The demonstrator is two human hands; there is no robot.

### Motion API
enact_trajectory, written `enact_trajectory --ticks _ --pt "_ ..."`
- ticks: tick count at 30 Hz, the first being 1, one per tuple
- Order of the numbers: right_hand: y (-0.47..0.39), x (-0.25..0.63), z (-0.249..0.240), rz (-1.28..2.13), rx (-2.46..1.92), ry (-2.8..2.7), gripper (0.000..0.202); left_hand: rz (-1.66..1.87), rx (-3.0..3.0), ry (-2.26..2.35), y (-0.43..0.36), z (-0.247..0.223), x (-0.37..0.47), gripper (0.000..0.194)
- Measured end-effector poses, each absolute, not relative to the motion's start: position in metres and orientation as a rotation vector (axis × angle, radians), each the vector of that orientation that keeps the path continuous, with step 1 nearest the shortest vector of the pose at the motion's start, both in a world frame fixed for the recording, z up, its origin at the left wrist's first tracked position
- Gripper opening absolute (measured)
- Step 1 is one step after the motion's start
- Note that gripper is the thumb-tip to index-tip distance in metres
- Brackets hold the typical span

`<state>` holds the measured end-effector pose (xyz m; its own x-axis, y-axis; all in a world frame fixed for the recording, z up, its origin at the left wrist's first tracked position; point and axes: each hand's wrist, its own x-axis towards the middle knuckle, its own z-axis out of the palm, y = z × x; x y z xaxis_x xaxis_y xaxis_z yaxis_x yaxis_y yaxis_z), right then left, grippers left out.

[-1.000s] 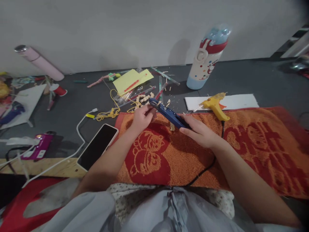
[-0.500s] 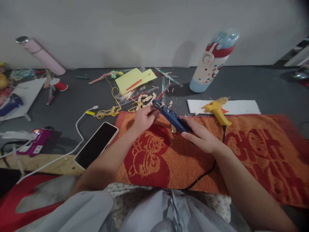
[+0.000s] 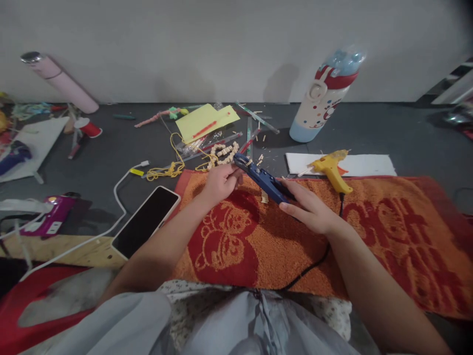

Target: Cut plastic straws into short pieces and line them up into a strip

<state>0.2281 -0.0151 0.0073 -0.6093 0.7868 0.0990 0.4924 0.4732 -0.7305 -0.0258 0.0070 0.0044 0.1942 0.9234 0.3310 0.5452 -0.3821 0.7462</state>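
My right hand (image 3: pixel 308 207) grips the handle end of a blue plier-like hand cutter (image 3: pixel 264 181), thumb below and fingers on the far side. The tool slants up to the left above an orange towel (image 3: pixel 295 246). At its jaw end, my left hand (image 3: pixel 222 181) has its fingers closed in a pinch; anything between them is hidden. A few small pale stick pieces (image 3: pixel 264 196) lie on the towel under the tool. Just beyond the jaws is a string of beige pieces (image 3: pixel 224 152) with more loose bits around.
A yellow glue gun (image 3: pixel 334 170) rests on a white board (image 3: pixel 373 165) at right, its black cord crossing the towel. Behind stands a bottle (image 3: pixel 318 106). Yellow paper (image 3: pixel 203 123) and yellow string (image 3: pixel 166 170) lie back left; a phone (image 3: pixel 146 222) and purple power strip (image 3: pixel 50 217) are nearer left.
The view has shifted very slightly. Both hands and the blue cutter keep nearly the same pose, with the jaw end a touch lower.
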Motion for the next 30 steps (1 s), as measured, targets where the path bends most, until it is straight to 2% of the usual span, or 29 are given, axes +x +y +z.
enact_trajectory --ticks 18,24,30 --pt "-0.014 0.227 0.010 0.978 -1.084 -2.268 0.050 1.087 2.029 1.385 0.006 0.011 -0.026 0.029" --pt "-0.013 0.223 0.008 1.015 -1.097 -2.133 0.049 1.204 1.505 1.221 0.011 0.005 -0.021 0.033" --pt "-0.015 0.211 0.006 1.071 -1.162 -1.882 0.056 1.344 1.082 1.128 0.012 0.000 -0.010 0.035"
